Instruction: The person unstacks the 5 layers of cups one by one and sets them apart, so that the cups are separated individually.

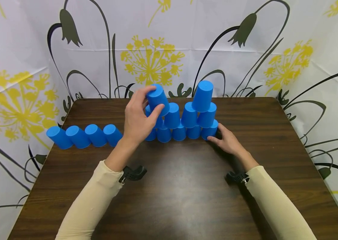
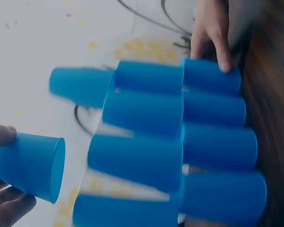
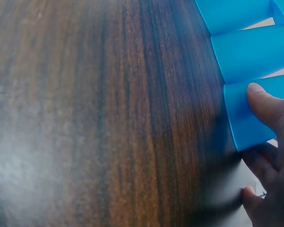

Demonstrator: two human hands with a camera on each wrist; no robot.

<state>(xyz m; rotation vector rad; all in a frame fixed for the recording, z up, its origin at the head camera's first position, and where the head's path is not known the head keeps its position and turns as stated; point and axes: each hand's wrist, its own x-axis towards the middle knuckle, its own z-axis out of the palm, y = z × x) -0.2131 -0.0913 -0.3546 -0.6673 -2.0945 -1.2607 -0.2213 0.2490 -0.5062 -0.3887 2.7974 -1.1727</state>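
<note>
An upside-down blue cup (image 1: 158, 100) is in my left hand (image 1: 139, 115), gripped between thumb and fingers above the left part of a stack of blue cups. In the left wrist view this held cup (image 2: 31, 165) is apart from the stacked ones. The stack has a bottom row, a second row (image 1: 172, 115) and one top cup (image 1: 202, 96) on the right, all upside down. My right hand (image 1: 229, 141) holds the right-end bottom cup (image 1: 210, 130). The right wrist view shows its thumb (image 3: 260, 97) on the cup's front, with fingers round the side.
Left of the stack, several upside-down blue cups (image 1: 77, 136) stand in a row on the dark wooden table (image 1: 181, 190). A white cloth (image 1: 187, 60) with yellow and grey flower prints hangs behind the table. My left forearm reaches past the row's right end.
</note>
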